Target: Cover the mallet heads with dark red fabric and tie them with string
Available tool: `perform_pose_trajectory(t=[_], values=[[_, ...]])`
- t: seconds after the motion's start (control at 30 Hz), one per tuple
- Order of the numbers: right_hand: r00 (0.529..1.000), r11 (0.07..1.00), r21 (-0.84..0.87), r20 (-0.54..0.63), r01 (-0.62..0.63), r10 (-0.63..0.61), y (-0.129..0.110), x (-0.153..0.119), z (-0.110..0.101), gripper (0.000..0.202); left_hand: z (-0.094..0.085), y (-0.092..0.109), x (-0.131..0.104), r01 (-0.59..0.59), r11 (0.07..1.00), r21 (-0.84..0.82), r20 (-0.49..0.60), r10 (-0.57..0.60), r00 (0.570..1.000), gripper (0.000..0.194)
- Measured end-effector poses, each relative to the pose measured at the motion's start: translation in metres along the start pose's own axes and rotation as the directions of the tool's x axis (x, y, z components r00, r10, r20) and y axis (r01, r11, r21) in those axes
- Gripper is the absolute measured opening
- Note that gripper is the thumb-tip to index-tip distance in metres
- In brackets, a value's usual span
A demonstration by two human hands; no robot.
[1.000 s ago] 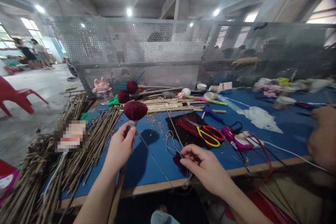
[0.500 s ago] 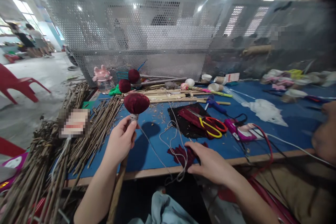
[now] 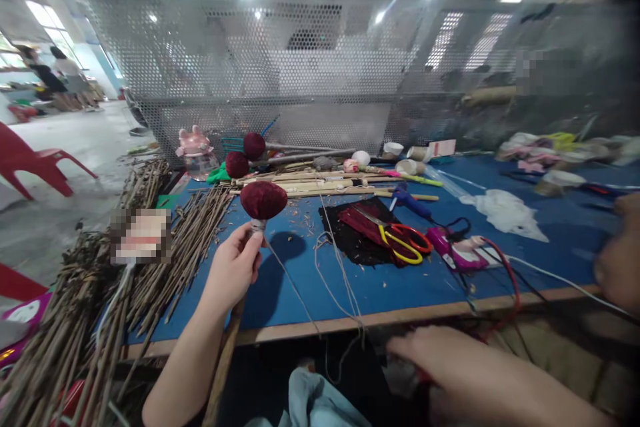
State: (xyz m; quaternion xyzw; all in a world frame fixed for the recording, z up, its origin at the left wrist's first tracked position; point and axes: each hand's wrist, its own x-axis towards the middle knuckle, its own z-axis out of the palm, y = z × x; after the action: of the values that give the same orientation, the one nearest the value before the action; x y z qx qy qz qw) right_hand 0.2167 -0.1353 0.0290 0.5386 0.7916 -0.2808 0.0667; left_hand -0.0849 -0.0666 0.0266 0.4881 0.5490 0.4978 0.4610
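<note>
My left hand [image 3: 240, 257] is closed around the neck of a wooden stick [image 3: 226, 363], just below its egg-shaped, dark red cloth-covered head [image 3: 263, 200]. Pale string [image 3: 287, 273] wraps this neck and trails across the blue table, over the front edge. My right hand [image 3: 425, 350] is low, in front of the table edge, smeared by motion; whether its fingers hold anything cannot be made out. Scissors [image 3: 400, 243] with yellow and red handles lie on dark red and black cloth [image 3: 345, 230], beyond the right hand.
Bundles of thin sticks [image 3: 175, 253] lie at left. Two red-headed sticks [image 3: 255, 145] rest at the back, near a pink-lidded jar [image 3: 195, 150]. A blue glue gun [image 3: 413, 201], a purple device [image 3: 455, 250] and cables lie at right. Another person's hand [image 3: 620, 257] is at the right edge.
My right hand has moved from the table down past its front edge. The dark red scraps beside it are gone from the tabletop, and the string lies straighter. My left hand has hardly moved.
</note>
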Motion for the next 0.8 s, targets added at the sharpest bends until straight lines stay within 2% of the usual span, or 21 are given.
perform_pose_trajectory(t=[0.07,0.1,0.17,0.23,0.3,0.4,0.47,0.57,0.67,0.8], values=[[0.995,0.989,0.120,0.045,0.083,-0.089,-0.006,0.016,-0.016,0.038,0.006,-0.002,0.000,-0.001,1.000,0.023,0.021,0.001,1.000,0.029],[0.992,0.962,0.244,0.011,0.122,-0.129,-0.011,0.028,-0.023,0.035,0.010,-0.003,0.000,-0.013,0.999,0.041,0.028,0.012,1.000,0.029],[0.978,0.833,0.512,-0.113,0.208,-0.175,-0.023,0.057,-0.028,0.033,0.018,-0.004,0.000,-0.066,0.993,0.097,0.026,0.064,0.998,0.030],[0.949,0.663,0.682,-0.271,0.308,-0.162,-0.035,0.086,-0.023,0.038,0.025,-0.005,-0.001,-0.142,0.977,0.161,0.007,0.143,0.990,0.032],[0.939,0.587,0.735,-0.302,0.341,-0.168,-0.047,0.107,-0.013,0.045,0.031,-0.004,-0.001,-0.208,0.955,0.210,-0.011,0.215,0.977,0.035],[0.920,0.479,0.786,-0.344,0.391,-0.188,-0.060,0.121,-0.008,0.051,0.037,-0.002,0.000,-0.271,0.924,0.268,-0.025,0.288,0.957,0.035],[0.909,0.345,0.843,-0.359,0.412,-0.209,-0.067,0.122,-0.014,0.051,0.040,-0.001,0.002,-0.308,0.888,0.342,-0.010,0.331,0.943,0.034],[0.928,0.190,0.920,-0.300,0.343,-0.220,-0.073,0.124,-0.026,0.047,0.044,0.000,0.006,-0.356,0.810,0.466,0.026,0.389,0.921,0.033],[0.961,0.200,0.941,-0.254,0.272,-0.109,-0.076,0.127,-0.035,0.033,0.041,0.000,0.010,-0.356,0.779,0.517,0.034,0.397,0.917,0.033],[0.933,0.281,0.894,-0.358,0.349,-0.020,-0.076,0.132,-0.039,0.026,0.035,-0.002,0.011,-0.354,0.780,0.515,0.033,0.395,0.918,0.032]])
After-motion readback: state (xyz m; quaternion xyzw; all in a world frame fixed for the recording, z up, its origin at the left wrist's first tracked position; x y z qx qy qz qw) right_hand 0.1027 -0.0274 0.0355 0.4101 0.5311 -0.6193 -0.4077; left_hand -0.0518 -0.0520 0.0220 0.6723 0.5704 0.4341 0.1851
